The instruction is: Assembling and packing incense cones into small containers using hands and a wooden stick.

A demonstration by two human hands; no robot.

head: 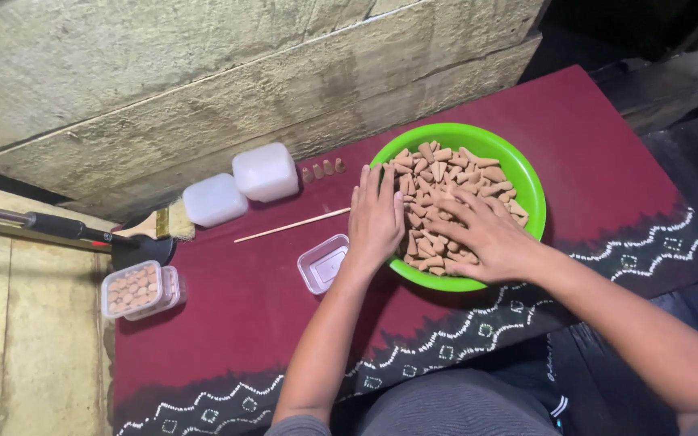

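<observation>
Figure. A rough stone wall [203,73] filled the upper left of the frame, and below it a maroon cloth [284,323] with a white patterned border covered the work surface from lower left to upper right. Right of centre on the cloth sat a green bowl [527,182], heaped with small brown cones [446,173]. The step in hand appeared to be sorting or gathering cones in the bowl. The right hand [490,238] lay flat on the pile, fingers spread and gripping nothing visible. The left hand [375,222] rested on the bowl's left rim, fingers straight and together, also empty as far as could be seen. A next move would likely call for pinching cones singly, since they lay loose and jumbled. Left of the bowl lay an empty clear tray [323,262] and a thin wooden stick [292,225]. Two white lidded boxes [240,186] stood in the upper middle, with three loose cones [322,169] beside them. A brush [167,222] and a filled clear box [135,289] occupied the left edge.
</observation>
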